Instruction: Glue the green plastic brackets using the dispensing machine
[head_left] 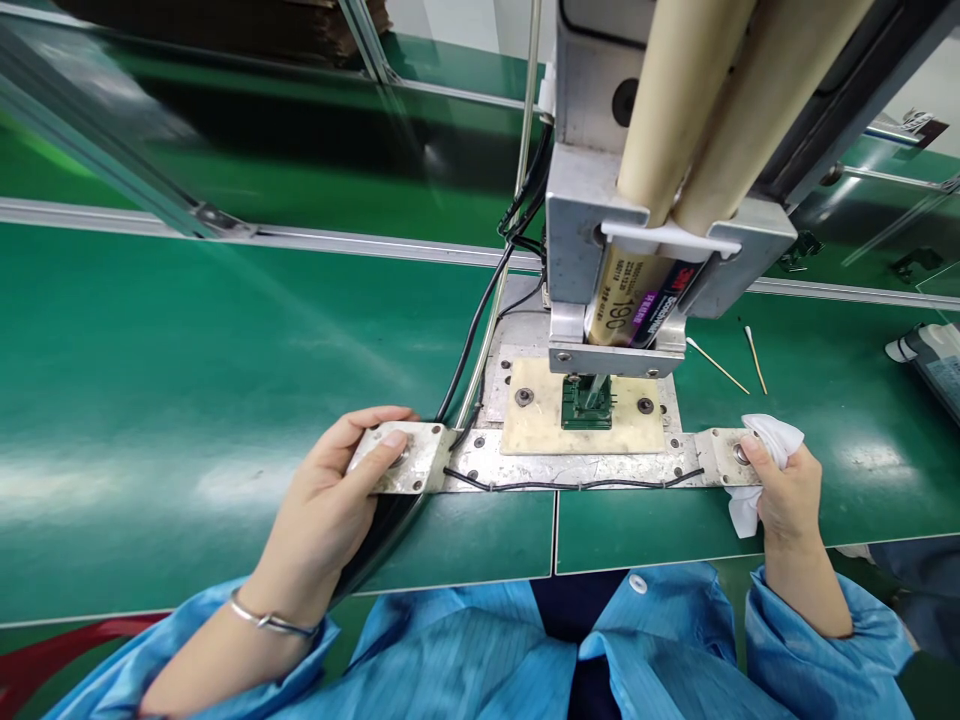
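Observation:
My left hand (pixel 330 490) is wrapped round the left metal button box (pixel 427 460), its thumb lying over the button. At the opposite end of the metal base, my right hand (pixel 791 495) holds a crumpled white wipe (pixel 776 438) against the right button box (pixel 724 457), thumb on the button (pixel 741 454). Between them a small green circuit board (pixel 577 412) sits in a cream fixture plate (pixel 532 425). A clear nozzle (pixel 597 388) points down onto the board from the twin-tube glue cartridge (pixel 637 290), clamped in a metal dispenser head (pixel 577 230).
Two cotton swabs (pixel 720 366) (pixel 756 360) lie on the green bench (pixel 300 350) to the right. Black cables (pixel 480 320) run down left of the dispenser. A dark grey and white object (pixel 934 365) stands at the right edge. Aluminium rails (pixel 337 244) cross behind.

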